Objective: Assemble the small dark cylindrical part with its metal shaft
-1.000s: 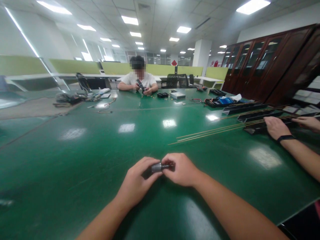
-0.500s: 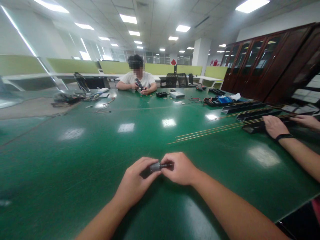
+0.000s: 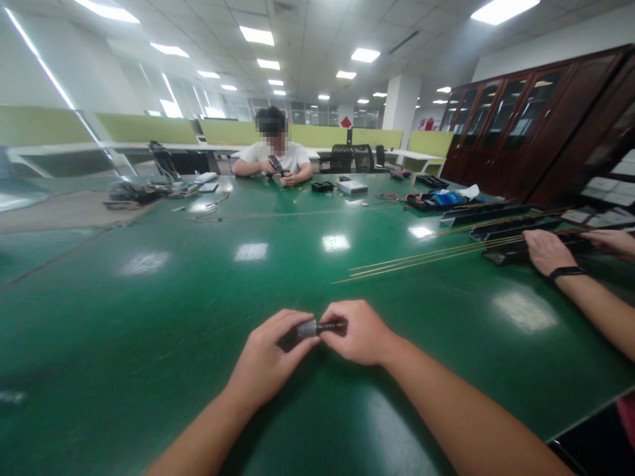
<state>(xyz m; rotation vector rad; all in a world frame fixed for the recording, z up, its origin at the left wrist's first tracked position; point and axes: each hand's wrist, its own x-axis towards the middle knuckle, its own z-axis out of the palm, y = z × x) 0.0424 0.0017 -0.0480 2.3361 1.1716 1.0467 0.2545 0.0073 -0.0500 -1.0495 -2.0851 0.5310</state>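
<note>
Both hands: left hand (image 3: pixel 265 360), right hand (image 3: pixel 360 334) pinch small grey cylinder (image 3: pixel 307 328) over green table (image 3: pixel 149 317).

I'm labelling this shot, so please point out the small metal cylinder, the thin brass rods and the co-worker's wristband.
small metal cylinder (image 3: pixel 307 328), head view, grey body between both hands.
thin brass rods (image 3: pixel 397 264), head view, mid-length.
wristband (image 3: pixel 567 272), head view, black strap.

Left hand (image 3: pixel 265 363), right hand (image 3: pixel 360 334) bare; forearms unsleeved.
</note>
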